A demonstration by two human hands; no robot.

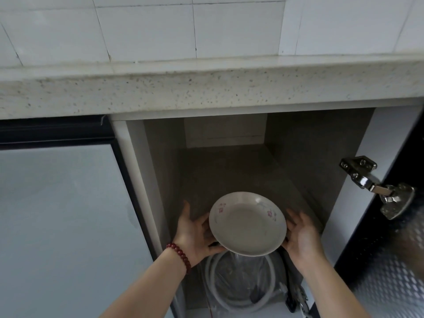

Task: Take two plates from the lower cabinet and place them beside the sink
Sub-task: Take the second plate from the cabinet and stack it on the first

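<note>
A white plate point(248, 223) with small pink flower prints sits between both hands, just in front of the open lower cabinet point(229, 171). My left hand point(195, 232), with a red bead bracelet on its wrist, grips the plate's left rim. My right hand point(300, 235) supports the right rim from the side and below. Whether a second plate lies stacked under the first, I cannot tell. The sink is out of view.
A speckled stone countertop point(206, 92) overhangs the cabinet, with white wall tiles behind. The cabinet door point(394, 260) stands open at the right on a metal hinge point(376, 184). A coiled white hose point(243, 283) and plastic wrap lie on the bottom shelf. A closed frosted door point(59, 226) is at left.
</note>
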